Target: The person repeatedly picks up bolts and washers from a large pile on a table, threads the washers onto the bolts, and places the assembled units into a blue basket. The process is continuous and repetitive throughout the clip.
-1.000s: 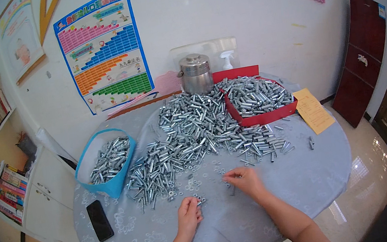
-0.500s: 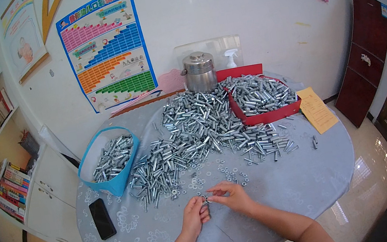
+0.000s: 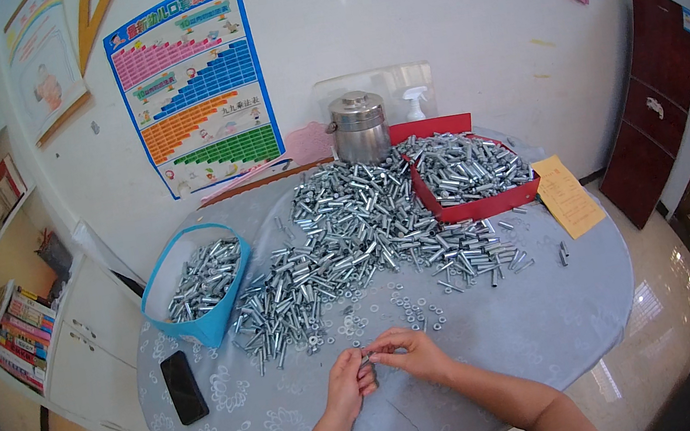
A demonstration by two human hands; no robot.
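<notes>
Close together at the table's near side, my left hand [image 3: 349,384] and my right hand [image 3: 410,354] meet on a small silvery bolt [image 3: 367,359]. The left fingers are curled around it, and the right thumb and fingertips pinch its upper end. Most of the bolt is hidden by the fingers. Just beyond the hands lie loose nuts and washers [image 3: 418,311]. Past them spreads a big heap of metal expansion bolts [image 3: 356,231].
A blue fabric bin [image 3: 202,331] with bolts stands at the left, near a black phone [image 3: 183,388]. A red box [image 3: 476,209] full of bolts is at the back right, beside a yellow paper [image 3: 570,197]. Behind the heap stand a steel pot [image 3: 359,130] and a white spray bottle [image 3: 415,104].
The right fingers have shifted slightly over the bolt, closing in nearer the left fingertips. The left hand stays almost in place. The whole view has moved a little.
</notes>
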